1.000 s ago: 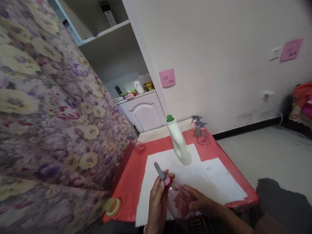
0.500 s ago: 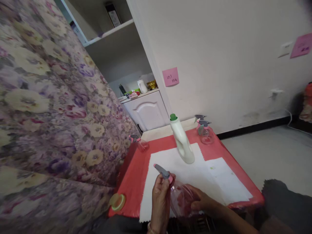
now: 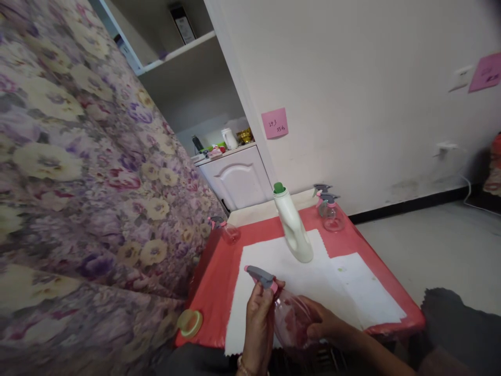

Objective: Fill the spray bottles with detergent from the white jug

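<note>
While both hands are busy, a clear pink spray bottle (image 3: 291,321) is held at the 6 o'clock edge of the worktop (image 3: 215,282), tipped so its top leans to 11 o'clock. The left hand (image 3: 257,318) is at its 9 o'clock side. Its grip is nearly closed, with the thumb and fingers on the neck by the pink ring (image 3: 274,286). The right hand (image 3: 326,324) is at the 3 o'clock side. Its grip is open wider, as wide as the round body it holds, with the thumb on the near side. The gray spray top (image 3: 260,275) sits above the ring, and its pink tip points to 10 o'clock.

From the held bottle, a tall pale green bottle (image 3: 299,237) stands at 12 o'clock on a white cloth (image 3: 260,256). A small spray bottle (image 3: 230,234) is between 10 and 11 o'clock on the red cover. More spray bottles (image 3: 332,222) stand close together at 1 o'clock. A round yellow-green lid (image 3: 190,325) is at 9 o'clock, near the worktop's edge.
</note>
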Demonstrator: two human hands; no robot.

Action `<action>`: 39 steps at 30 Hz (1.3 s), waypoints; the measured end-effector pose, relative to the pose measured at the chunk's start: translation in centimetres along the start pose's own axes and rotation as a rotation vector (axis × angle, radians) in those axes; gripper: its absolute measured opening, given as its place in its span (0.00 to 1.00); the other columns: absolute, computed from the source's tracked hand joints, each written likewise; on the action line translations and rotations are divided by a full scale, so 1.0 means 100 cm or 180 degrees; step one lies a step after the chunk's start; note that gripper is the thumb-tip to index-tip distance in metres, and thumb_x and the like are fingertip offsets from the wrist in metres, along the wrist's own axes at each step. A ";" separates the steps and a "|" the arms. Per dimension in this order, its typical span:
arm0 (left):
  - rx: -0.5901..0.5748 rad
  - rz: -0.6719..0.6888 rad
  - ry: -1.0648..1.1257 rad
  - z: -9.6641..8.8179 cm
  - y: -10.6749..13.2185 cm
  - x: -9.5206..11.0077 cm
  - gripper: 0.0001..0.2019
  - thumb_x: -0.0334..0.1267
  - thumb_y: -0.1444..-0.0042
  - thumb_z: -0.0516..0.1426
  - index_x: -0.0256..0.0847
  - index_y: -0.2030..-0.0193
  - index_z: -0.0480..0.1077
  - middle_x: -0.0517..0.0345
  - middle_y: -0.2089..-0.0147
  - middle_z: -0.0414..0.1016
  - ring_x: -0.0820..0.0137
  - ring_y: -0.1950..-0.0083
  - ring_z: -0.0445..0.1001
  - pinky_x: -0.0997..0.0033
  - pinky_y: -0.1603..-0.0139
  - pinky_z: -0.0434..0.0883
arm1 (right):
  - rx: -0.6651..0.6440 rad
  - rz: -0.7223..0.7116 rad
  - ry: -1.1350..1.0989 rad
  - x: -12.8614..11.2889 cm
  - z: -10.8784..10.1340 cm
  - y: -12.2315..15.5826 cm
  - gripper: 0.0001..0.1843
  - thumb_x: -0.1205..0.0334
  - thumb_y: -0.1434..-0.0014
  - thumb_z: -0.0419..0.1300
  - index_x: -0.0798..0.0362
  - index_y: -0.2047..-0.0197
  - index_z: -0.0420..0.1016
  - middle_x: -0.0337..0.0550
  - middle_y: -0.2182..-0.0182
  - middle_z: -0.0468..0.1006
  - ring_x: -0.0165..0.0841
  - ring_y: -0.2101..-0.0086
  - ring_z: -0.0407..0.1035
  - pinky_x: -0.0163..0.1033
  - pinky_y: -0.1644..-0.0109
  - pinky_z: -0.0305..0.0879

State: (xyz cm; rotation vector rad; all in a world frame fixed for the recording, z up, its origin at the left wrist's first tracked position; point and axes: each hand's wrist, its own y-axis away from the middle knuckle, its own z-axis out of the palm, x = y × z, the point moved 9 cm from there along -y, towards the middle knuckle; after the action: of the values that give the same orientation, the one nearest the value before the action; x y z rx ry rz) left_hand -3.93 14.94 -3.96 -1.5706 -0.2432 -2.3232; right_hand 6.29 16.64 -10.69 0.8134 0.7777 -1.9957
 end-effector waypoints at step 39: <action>0.0199 0.0017 -0.0151 0.001 0.003 0.003 0.14 0.43 0.47 0.66 0.39 0.56 0.75 0.52 0.57 0.80 0.66 0.54 0.76 0.69 0.52 0.70 | 0.0276 -0.0177 0.0285 0.004 -0.015 -0.003 0.41 0.49 0.65 0.77 0.50 0.48 0.71 0.45 0.58 0.76 0.44 0.55 0.71 0.50 0.47 0.64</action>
State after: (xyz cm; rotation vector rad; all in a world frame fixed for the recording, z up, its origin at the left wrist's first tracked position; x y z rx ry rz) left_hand -3.85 14.64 -3.62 -1.5957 -0.3195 -2.2539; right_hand 6.22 17.72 -11.81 0.9465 0.7767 -2.0658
